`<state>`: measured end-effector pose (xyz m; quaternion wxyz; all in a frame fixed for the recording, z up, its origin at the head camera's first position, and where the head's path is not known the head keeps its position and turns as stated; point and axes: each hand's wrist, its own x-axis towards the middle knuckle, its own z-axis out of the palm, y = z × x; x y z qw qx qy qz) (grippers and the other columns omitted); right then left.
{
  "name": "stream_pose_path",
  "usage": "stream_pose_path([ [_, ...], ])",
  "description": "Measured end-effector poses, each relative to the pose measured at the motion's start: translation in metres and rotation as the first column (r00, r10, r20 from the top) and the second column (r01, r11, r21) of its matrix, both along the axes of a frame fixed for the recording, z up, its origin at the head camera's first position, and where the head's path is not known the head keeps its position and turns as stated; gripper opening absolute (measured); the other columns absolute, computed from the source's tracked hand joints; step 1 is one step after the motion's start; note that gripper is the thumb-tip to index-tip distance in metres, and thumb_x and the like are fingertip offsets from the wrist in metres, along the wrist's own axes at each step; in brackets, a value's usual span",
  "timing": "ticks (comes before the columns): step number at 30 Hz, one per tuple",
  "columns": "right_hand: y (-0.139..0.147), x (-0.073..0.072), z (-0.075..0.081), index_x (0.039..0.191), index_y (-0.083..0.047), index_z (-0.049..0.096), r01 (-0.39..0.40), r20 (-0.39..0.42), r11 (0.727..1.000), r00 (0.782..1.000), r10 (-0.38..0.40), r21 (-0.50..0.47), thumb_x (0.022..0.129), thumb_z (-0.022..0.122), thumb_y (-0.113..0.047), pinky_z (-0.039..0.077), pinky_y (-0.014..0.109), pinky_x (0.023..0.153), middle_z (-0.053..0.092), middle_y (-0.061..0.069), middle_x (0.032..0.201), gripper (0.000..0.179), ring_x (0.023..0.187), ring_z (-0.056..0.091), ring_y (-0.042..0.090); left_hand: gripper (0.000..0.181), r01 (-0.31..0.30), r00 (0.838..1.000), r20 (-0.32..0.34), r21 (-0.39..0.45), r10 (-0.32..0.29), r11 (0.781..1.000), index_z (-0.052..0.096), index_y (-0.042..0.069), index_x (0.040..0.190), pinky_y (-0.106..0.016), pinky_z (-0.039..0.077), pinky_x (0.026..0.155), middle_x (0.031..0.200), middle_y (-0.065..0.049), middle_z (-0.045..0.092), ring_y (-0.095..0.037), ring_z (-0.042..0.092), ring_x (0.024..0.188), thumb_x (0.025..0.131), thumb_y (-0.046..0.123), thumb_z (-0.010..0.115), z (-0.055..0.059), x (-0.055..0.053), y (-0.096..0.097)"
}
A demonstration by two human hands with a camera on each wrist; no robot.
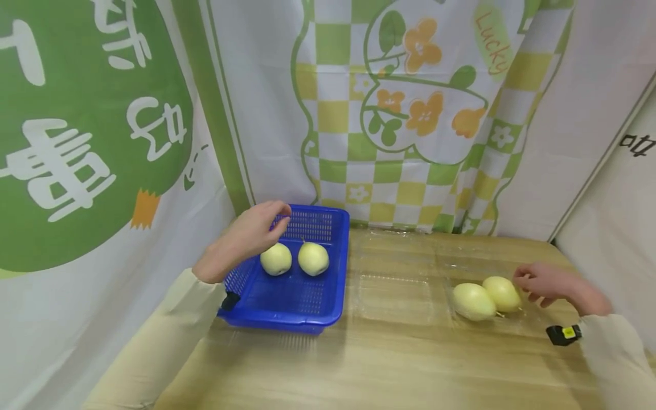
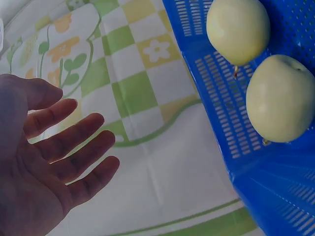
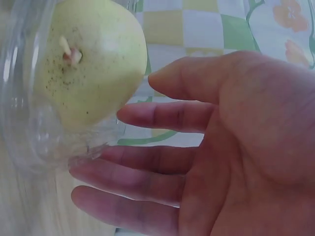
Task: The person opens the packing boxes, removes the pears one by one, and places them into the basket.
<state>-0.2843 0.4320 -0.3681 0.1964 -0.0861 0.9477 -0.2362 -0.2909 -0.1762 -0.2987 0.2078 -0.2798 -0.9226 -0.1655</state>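
Green-checked printed fabric (image 1: 333, 136) hangs behind a light wooden tabletop (image 1: 389, 364).

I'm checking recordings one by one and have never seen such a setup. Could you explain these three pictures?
There is no machine: a person works with a bare left hand and right hand. The wide picture comes from a head-worn camera looking down; the two closer ones come from wrist cameras. On the wooden table stands a blue basket with two pears. Clear plastic packaging lies to its right, with two more pears. Neither hand holds anything; whether the right one touches the packaging is unclear.
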Motion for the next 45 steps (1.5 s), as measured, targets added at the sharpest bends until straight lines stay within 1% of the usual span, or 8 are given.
stream_pose_path([
  [3,-0.004,0.003,-0.001,0.116,0.007,0.055,-0.019,-0.025,0.999,0.999,0.020,0.027,0.104,0.044,-0.023,0.055,0.038,0.062,0.061,0.021,0.101,0.034,0.085,0.063,0.025,0.024,-0.028,0.999,0.032,0.018,0.027,0.999,0.062,-0.001,0.113,-0.048,0.050,0.093,0.111,-0.017,0.069,-0.033,0.064,0.106,0.098,0.014,0.053,-0.007,0.000,-0.012],
  [5,-0.005,0.004,-0.002,0.112,0.006,0.058,-0.048,-0.082,0.997,0.995,0.053,0.060,0.103,0.046,-0.021,0.053,0.037,0.062,0.062,0.019,0.100,0.030,0.082,0.061,0.024,0.024,-0.038,0.998,0.053,0.037,0.036,0.999,0.061,-0.002,0.114,-0.049,0.050,0.093,0.112,-0.019,0.068,-0.035,0.063,0.107,0.098,0.014,0.052,-0.010,0.000,-0.020],
  [11,-0.014,0.005,-0.002,0.100,0.000,0.063,-0.125,-0.257,0.976,0.952,0.168,0.177,0.099,0.051,-0.016,0.051,0.037,0.070,0.069,0.015,0.098,0.020,0.089,0.065,0.028,0.028,-0.080,0.988,0.139,0.072,0.069,0.994,0.059,-0.006,0.118,-0.053,0.046,0.097,0.118,-0.024,0.064,-0.040,0.059,0.114,0.099,0.013,0.050,-0.011,0.006,-0.051],
  [16,-0.022,0.007,0.001,0.102,-0.001,0.062,-0.145,-0.260,0.977,0.948,0.182,0.154,0.100,0.051,-0.017,0.050,0.036,0.070,0.069,0.013,0.099,0.020,0.090,0.065,0.026,0.031,-0.131,0.974,0.194,0.057,0.117,0.990,0.057,-0.007,0.120,-0.056,0.044,0.099,0.121,-0.026,0.063,-0.043,0.057,0.117,0.102,0.016,0.048,-0.010,0.013,-0.077],
  [20,-0.027,0.008,0.000,0.106,0.001,0.062,-0.159,-0.283,0.976,0.939,0.195,0.145,0.100,0.052,-0.018,0.051,0.040,0.072,0.069,0.014,0.101,0.023,0.092,0.065,0.029,0.032,-0.169,0.966,0.206,0.052,0.155,0.984,0.058,-0.005,0.120,-0.058,0.044,0.097,0.121,-0.026,0.063,-0.044,0.056,0.116,0.103,0.019,0.046,-0.013,0.014,-0.093],
  [31,-0.054,0.010,0.000,0.122,0.006,0.055,-0.184,-0.315,0.975,0.924,0.216,0.127,0.099,0.056,-0.022,0.051,0.055,0.084,0.062,0.030,0.119,0.036,0.108,0.059,0.049,0.042,-0.233,0.942,0.272,0.115,0.195,0.966,0.055,-0.002,0.125,-0.057,0.046,0.093,0.120,-0.025,0.063,-0.042,0.058,0.112,0.106,0.031,0.037,-0.044,-0.007,-0.117],
  [39,-0.069,0.013,0.000,0.116,0.004,0.059,-0.231,-0.392,0.960,0.878,0.276,0.157,0.096,0.061,-0.020,0.053,0.054,0.083,0.065,0.026,0.117,0.031,0.102,0.064,0.045,0.054,-0.276,0.914,0.348,0.154,0.209,0.949,0.046,0.000,0.135,-0.061,0.042,0.098,0.133,-0.029,0.054,-0.047,0.052,0.121,0.106,0.044,0.029,-0.058,-0.016,-0.123],
  [45,-0.070,0.012,-0.002,0.116,0.004,0.059,-0.227,-0.404,0.961,0.873,0.273,0.158,0.094,0.062,-0.019,0.052,0.056,0.084,0.064,0.027,0.116,0.032,0.103,0.063,0.047,0.055,-0.261,0.903,0.393,0.181,0.174,0.948,0.044,0.003,0.137,-0.060,0.044,0.099,0.136,-0.028,0.053,-0.046,0.054,0.121,0.105,0.047,0.035,-0.069,-0.022,-0.122],
])
